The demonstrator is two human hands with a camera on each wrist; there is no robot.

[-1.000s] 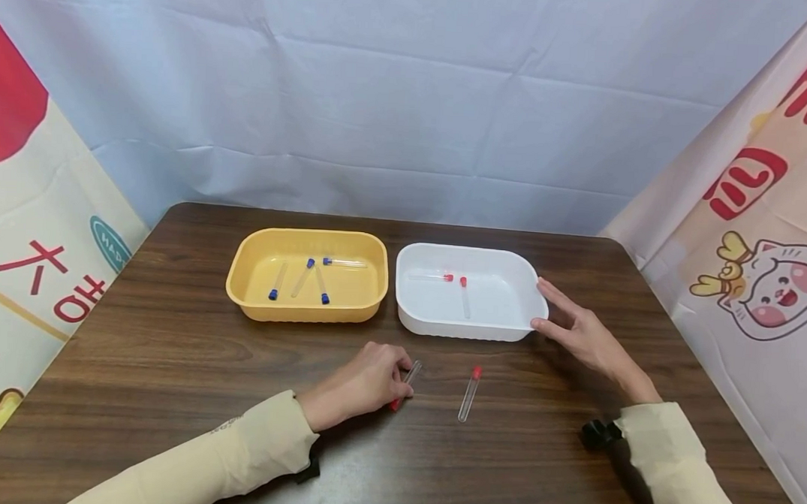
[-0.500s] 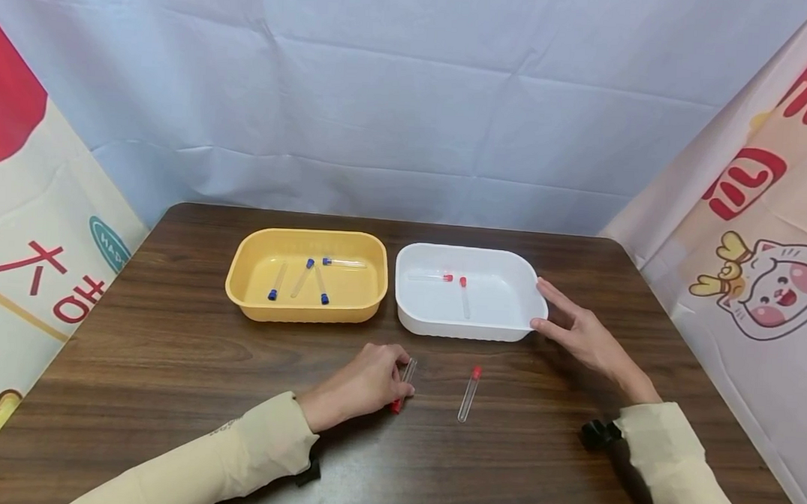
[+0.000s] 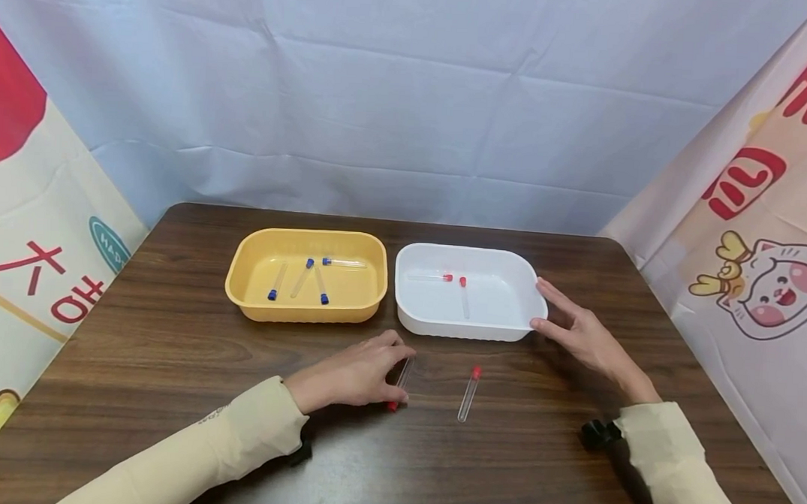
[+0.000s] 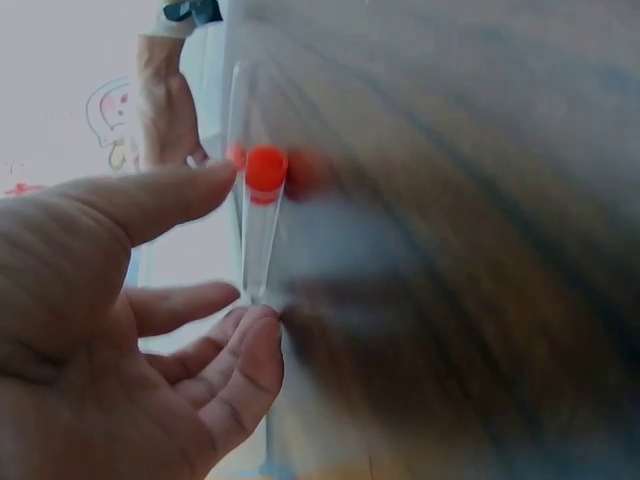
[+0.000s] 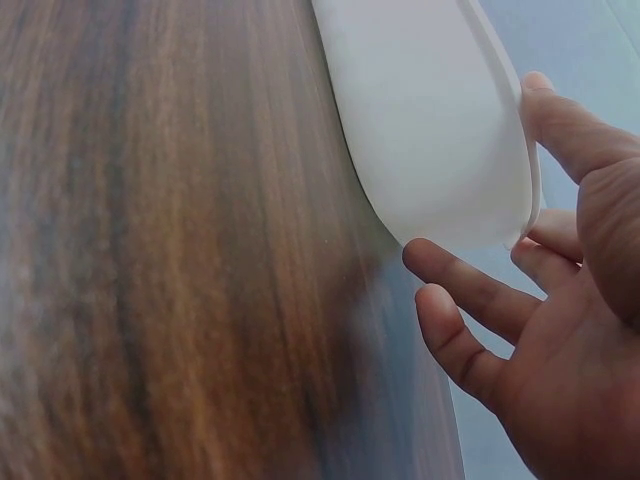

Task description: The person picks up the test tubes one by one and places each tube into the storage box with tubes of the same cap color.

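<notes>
My left hand (image 3: 361, 370) is over a clear test tube (image 3: 405, 372) with a red cap, lying on the table in front of the white tub. In the left wrist view its thumb is beside the red cap (image 4: 266, 172), and the fingers spread apart near the tube's other end. A second red-capped test tube (image 3: 469, 394) lies to the right. My right hand (image 3: 592, 339) rests relaxed fingertips against the right end of the white tub (image 3: 464, 330), thumb at the rim in the right wrist view. Inside that tub lie two red-capped tubes (image 3: 465, 296).
Left of the white tub stands a yellow tub (image 3: 309, 314) with several blue-capped test tubes (image 3: 301, 279) in it. Both stand on a dark wooden table (image 3: 170, 332). A pale cloth (image 3: 396, 116) hangs behind, with printed cloths at either side.
The left hand has spread its thumb and fingers wider around the test tube and shifted slightly left. The tube has turned a little. The right hand stays at the white tub.
</notes>
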